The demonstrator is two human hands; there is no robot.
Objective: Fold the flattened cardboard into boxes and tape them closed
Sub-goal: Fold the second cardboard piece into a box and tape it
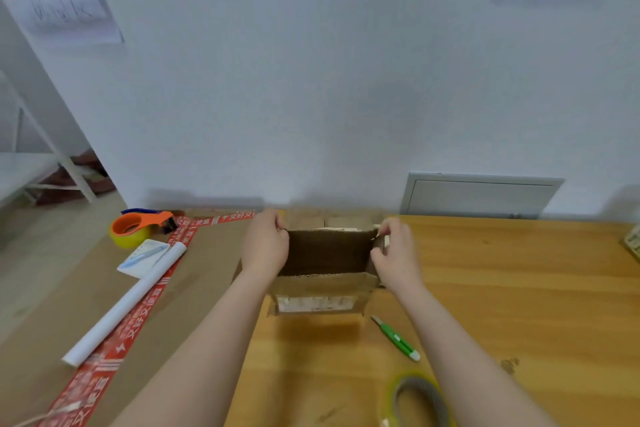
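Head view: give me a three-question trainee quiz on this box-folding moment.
1. True or false: the left hand and the right hand both grip the cardboard box.
2. Where does the green cutter lie? A) inside the box B) on the table, nearer the person than the box C) in the left hand
3. Fill in: the orange tape dispenser sits to the box's ____.
Key: 1 true; 2 B; 3 left.

Bare left hand [265,246], bare right hand [398,255]; forearms likewise bare
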